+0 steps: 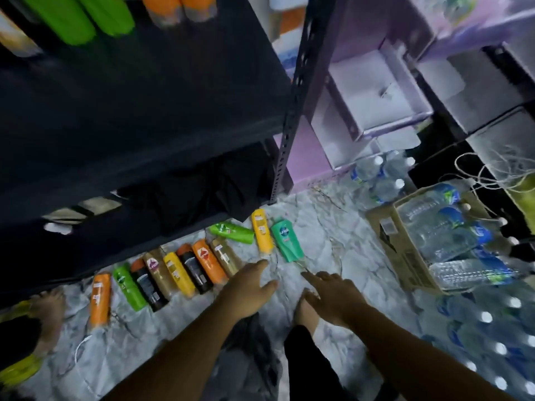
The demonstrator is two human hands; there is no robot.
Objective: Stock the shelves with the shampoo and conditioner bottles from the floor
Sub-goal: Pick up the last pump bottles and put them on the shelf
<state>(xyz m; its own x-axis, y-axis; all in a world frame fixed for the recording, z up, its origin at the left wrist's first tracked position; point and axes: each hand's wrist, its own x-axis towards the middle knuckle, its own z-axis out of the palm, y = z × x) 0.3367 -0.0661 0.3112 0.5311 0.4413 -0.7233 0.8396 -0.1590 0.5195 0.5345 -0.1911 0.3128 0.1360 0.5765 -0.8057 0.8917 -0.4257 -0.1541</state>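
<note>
Now at pickup, with left hand and right hand both wide, empty. Next, likely: gripping the teal bottle at one o'clock of the left, then shelving.

Shampoo bottles lie flat in a row on the floor, side by side, along the front foot of the shelf unit. Shelf post stands behind the row's right end. Left hand and right hand hang over the floor just before that end. Carton of water bottles sits well to the right. Upper-shelf bottles stand above, at left.
</note>
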